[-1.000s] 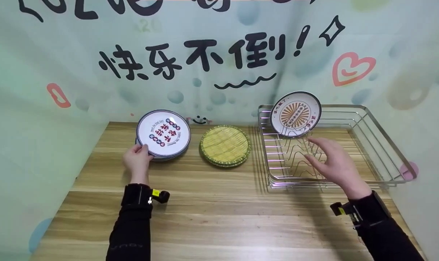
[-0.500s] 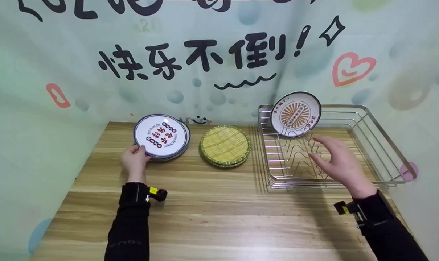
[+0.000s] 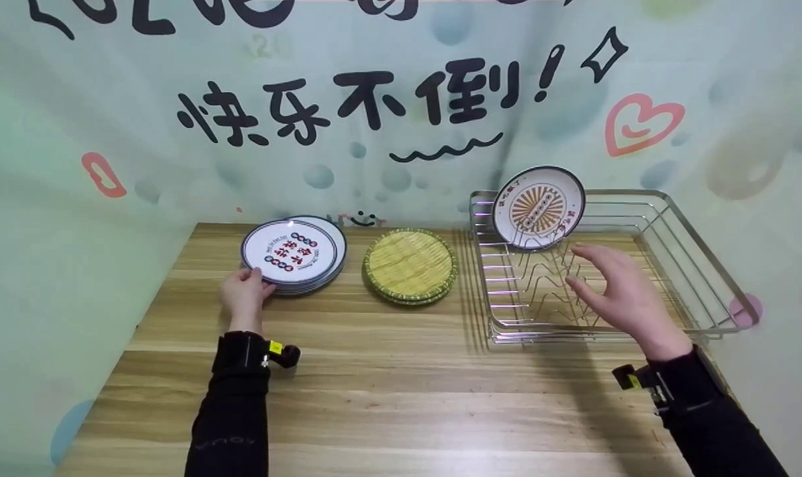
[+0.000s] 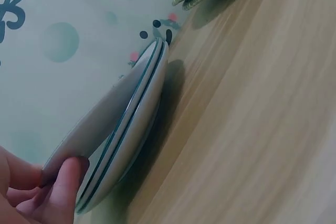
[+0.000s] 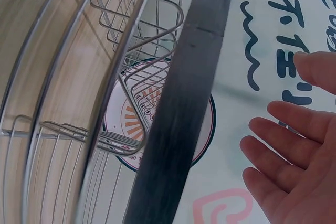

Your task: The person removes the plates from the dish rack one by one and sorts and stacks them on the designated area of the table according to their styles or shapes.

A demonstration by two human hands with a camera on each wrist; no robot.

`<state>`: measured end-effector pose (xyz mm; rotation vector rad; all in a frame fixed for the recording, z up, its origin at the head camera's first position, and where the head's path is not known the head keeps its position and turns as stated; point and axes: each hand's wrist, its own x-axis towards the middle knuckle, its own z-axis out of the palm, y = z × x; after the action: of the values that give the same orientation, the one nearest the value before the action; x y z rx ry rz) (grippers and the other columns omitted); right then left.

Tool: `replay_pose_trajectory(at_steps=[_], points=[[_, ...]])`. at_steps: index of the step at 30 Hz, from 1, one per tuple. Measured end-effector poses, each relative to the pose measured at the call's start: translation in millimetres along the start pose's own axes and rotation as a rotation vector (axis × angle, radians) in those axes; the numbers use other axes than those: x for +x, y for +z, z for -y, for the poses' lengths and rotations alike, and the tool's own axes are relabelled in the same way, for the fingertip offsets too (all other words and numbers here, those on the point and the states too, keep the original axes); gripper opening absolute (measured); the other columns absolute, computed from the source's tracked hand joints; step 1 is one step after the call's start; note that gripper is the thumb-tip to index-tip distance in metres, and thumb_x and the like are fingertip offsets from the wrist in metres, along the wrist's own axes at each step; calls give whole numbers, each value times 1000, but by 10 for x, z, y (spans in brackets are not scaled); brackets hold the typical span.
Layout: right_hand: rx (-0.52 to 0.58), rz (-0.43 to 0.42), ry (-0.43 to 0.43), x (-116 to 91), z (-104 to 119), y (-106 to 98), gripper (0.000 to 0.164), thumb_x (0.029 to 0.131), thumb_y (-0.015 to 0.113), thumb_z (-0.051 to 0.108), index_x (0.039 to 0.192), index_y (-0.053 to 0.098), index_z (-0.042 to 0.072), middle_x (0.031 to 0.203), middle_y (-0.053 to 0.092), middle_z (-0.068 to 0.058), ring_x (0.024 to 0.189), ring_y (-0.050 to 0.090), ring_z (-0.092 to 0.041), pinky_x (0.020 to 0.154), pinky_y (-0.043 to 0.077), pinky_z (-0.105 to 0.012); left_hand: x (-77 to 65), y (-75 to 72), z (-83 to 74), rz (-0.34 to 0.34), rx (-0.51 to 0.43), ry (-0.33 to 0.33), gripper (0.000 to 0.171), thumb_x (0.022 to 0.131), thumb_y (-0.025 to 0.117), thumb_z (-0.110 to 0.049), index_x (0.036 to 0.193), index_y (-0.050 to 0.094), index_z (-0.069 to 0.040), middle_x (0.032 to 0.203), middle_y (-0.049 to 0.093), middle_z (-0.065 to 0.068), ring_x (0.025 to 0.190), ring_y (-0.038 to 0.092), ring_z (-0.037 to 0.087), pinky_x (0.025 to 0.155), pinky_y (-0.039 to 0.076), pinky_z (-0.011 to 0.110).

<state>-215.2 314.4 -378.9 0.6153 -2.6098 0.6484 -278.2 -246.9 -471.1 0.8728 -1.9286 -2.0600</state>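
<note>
My left hand (image 3: pixel 243 295) pinches the near-left rim of the top plate (image 3: pixel 289 252), a white one with a blue edge and red characters. That plate is tilted up off the stacked plates (image 3: pixel 331 232) beneath it; in the left wrist view a wedge of space shows between the held plate (image 4: pixel 100 121) and the stack (image 4: pixel 139 121). Over the wire dish rack (image 3: pixel 706 278) my right hand (image 3: pixel 623 291) hovers with fingers spread and nothing in them. A plate with an orange sunburst (image 3: pixel 539 209) leans upright at the rack's back left; the rack's rim partly covers it in the right wrist view.
Between the stack and the rack lie round green woven mats (image 3: pixel 411 266), stacked. Everything stands on a wooden table (image 3: pixel 401 397). A printed cloth backdrop (image 3: pixel 374 179) rises right behind and on both sides.
The held plate has shifted left and down toward me with my left hand, baring more of the plate under it. My right hand has drifted slightly right over the rack.
</note>
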Motion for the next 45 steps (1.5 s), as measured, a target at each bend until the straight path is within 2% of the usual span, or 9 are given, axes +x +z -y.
replay_pose_trajectory(at_steps=[4,9,14,17,19,23,28,35,45], points=[[0,-10,-21,15,0,-15,50,87,73,11,131,56,-5,130,58,-26,120,50,-44,104,34,-62,-24,-33,-41,53,191,22,45,104,46,-10,144,39,11,131,54,31,66,66,7,79,57,25],[1,-15,-30,23,6,-46,48,87,73,8,130,57,-6,128,58,-27,119,50,-44,104,35,-62,-48,-58,-90,79,407,52,48,103,49,-16,143,40,9,121,63,27,72,69,9,81,57,27],[-7,-6,-29,31,16,-68,48,88,73,10,130,57,-6,128,58,-27,120,50,-43,105,34,-61,-83,-67,-109,47,568,135,46,101,51,-21,137,51,6,103,72,19,71,67,10,73,55,24],[-10,-1,-30,51,16,-78,48,88,73,11,130,56,-6,129,57,-27,121,49,-44,105,34,-62,-105,-67,-120,29,655,183,41,100,51,-23,129,60,4,95,73,16,77,67,18,74,51,29],[-18,1,-37,75,13,-88,48,88,72,11,130,56,-6,129,57,-28,121,49,-45,105,34,-61,-115,-69,-127,21,702,216,39,100,50,-24,123,64,5,100,72,18,86,66,26,79,49,37],[-49,6,-50,153,27,-128,47,89,72,13,129,57,-6,129,58,-27,121,50,-44,105,35,-60,-125,-80,-146,11,757,262,40,100,49,-24,120,64,7,118,65,25,106,60,40,94,46,49],[-60,11,-66,299,51,-202,47,88,74,12,129,58,-5,130,59,-25,121,51,-43,105,35,-60,-152,-90,-194,18,766,301,46,100,50,-24,131,56,9,128,59,28,119,55,44,104,41,52],[-92,41,-26,457,60,-292,47,91,71,14,130,56,-7,131,56,-28,122,49,-45,105,35,-60,-254,-58,-272,63,755,369,49,99,53,-22,134,51,11,125,61,29,117,57,43,103,44,50],[-134,93,58,621,32,-308,50,93,69,17,134,53,-5,134,54,-28,126,46,-45,107,34,-58,-394,5,-324,105,812,437,53,97,57,-25,136,49,11,128,59,29,118,56,43,100,44,52]])
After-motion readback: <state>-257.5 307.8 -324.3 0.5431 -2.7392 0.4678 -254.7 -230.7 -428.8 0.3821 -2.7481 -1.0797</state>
